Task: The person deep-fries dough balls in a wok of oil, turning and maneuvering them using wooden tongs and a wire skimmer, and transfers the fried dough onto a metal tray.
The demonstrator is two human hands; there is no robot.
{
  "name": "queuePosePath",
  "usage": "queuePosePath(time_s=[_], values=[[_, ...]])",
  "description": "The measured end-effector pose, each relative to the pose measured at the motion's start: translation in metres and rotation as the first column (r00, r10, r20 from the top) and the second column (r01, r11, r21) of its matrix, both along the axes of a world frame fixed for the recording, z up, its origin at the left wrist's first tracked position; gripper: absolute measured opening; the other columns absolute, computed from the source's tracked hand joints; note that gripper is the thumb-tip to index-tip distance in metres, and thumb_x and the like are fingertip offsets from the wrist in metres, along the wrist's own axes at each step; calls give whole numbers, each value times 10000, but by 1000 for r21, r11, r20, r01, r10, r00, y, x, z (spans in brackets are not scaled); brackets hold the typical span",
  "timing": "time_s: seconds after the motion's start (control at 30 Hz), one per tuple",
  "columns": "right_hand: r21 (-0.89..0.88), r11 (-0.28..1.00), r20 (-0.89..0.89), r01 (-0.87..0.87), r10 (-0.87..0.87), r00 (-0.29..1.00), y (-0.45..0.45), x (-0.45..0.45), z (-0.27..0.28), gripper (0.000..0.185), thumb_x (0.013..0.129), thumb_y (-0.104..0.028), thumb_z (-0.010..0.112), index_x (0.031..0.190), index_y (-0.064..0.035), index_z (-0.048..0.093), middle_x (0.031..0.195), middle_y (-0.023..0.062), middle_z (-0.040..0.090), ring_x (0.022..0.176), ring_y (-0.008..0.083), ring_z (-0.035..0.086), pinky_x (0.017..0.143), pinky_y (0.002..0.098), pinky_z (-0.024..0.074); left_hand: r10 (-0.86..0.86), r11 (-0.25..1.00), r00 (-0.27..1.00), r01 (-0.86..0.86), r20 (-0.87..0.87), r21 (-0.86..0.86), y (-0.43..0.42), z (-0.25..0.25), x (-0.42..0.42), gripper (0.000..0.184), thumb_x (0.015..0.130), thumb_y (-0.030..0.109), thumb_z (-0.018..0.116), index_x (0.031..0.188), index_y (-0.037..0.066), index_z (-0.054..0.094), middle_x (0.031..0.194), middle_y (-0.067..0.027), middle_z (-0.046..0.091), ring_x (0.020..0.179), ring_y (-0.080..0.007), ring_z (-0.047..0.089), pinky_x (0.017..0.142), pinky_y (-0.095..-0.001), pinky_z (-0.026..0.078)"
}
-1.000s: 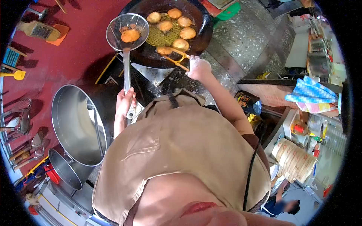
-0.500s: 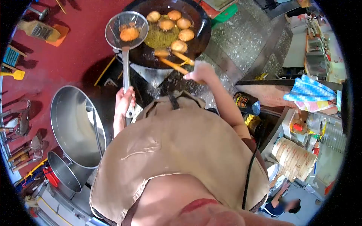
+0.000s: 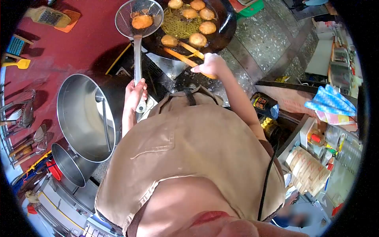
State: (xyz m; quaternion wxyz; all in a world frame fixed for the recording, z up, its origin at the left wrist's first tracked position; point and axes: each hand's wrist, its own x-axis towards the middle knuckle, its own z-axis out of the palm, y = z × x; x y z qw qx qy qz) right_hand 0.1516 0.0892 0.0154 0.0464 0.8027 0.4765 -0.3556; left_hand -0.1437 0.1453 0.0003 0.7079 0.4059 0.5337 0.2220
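Note:
My left hand (image 3: 135, 94) is wrapped round the metal handle of a mesh strainer (image 3: 137, 51), whose bowl sits over the left rim of a dark wok (image 3: 227, 29). A browned fried piece (image 3: 142, 21) lies in the strainer with smaller bits. Several round golden fritters (image 3: 197, 40) float in bubbling oil (image 3: 179, 27) in the wok. My right hand (image 3: 212, 66) is closed on orange-brown wooden tongs (image 3: 181, 58). Their spread tips reach the wok's near edge, close to two fritters, with nothing visibly gripped between them.
At left stand a large steel pot (image 3: 75, 114) with a ladle (image 3: 104, 118) inside and a smaller steel pot (image 3: 65, 166). Graters (image 3: 51, 16) and strainers hang on the red wall. A blue checked cloth (image 3: 329, 102) and stacked bamboo steamers (image 3: 308, 170) are at right. Another person (image 3: 290, 217) shows at lower right.
The whole view has shifted, with the wok higher in the picture. The fritter at the tong tips was blurred and now lies slightly apart from them. Both hands keep their holds.

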Motion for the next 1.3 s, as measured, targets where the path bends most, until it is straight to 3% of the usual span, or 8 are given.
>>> queuePosePath(time_s=[0.3, 0.47, 0.7, 0.77, 0.93, 1.03, 1.13, 1.3], values=[[43, 999, -59, -14, 16, 998, 0, -1, -4, 857, 561, -583, 702, 1072, 85, 538, 1089, 262, 560, 1016, 343, 557, 844, 373, 453, -25, 1000, 999, 25, 24, 1, -1, -2, -4, 178, 872, 217, 564, 851, 67, 471, 655, 6, 489, 470, -63, 445, 409, -203, 375], [110, 992, 61, 55, -62, 996, -17, 20, -8, 782, 553, -535, 731, 1042, 55, 574, 1005, 249, 599, 959, 356, 581, 813, 391, 459, -77, 997, 997, 77, -8, 12, -6, -4, -3, 208, 868, 204, 568, 784, 55, 450, 619, -1, 477, 457, -82, 446, 409, -234, 388], [140, 972, -153, 188, -166, 974, -45, 43, -5, 819, 563, -561, 704, 1094, 41, 542, 1038, 223, 592, 984, 333, 573, 838, 390, 453, -178, 984, 984, 178, -13, 19, -19, -26, 2, 205, 856, 213, 596, 776, 72, 470, 599, 13, 481, 447, -74, 451, 404, -235, 389], [278, 923, -49, 265, -262, 964, -60, 39, -11, 848, 566, -568, 702, 1140, 26, 510, 1063, 239, 575, 1002, 340, 562, 854, 392, 445, -144, 987, 990, 144, 2, -77, -21, -21, 9, 211, 862, 234, 591, 793, 84, 459, 623, 19, 474, 464, -68, 438, 398, -220, 362], [374, 904, 176, 207, -288, 941, -84, 18, -9, 870, 637, -468, 702, 1265, 6, 330, 1063, 226, 552, 959, 371, 567, 795, 434, 465, -178, 983, 984, 177, -2, -36, -19, -16, 18, 204, 862, 230, 584, 794, 83, 460, 618, 23, 472, 471, -64, 441, 400, -216, 363], [514, 838, 179, 181, -311, 933, -85, 6, -6, 878, 628, -480, 709, 1261, 5, 341, 1051, 234, 549, 912, 375, 582, 748, 428, 483, -199, 980, 975, 199, -97, -14, -18, -3, 25, 191, 860, 210, 570, 791, 70, 461, 616, 16, 475, 467, -68, 441, 404, -222, 373], [585, 811, 191, 14, -154, 969, -62, -14, -19, 900, 616, -466, 723, 1253, 41, 339, 1001, 230, 555, 847, 371, 593, 720, 427, 491, -233, 971, 958, 239, -169, 12, -17, -1, 26, 175, 851, 173, 569, 810, 37, 469, 587, 3, 479, 466, -82, 458, 404, -243, 389], [496, 868, 237, -1, -135, 962, -29, -25, -51, 885, 646, -416, 708, 1283, 39, 293, 1092, 190, 506, 929, 338, 564, 788, 394, 476, -242, 967, 953, 252, -185, 35, -31, 2, 34, 184, 853, 169, 560, 792, 22, 467, 567, -9, 471, 445, -92, 435, 399, -263, 370]])
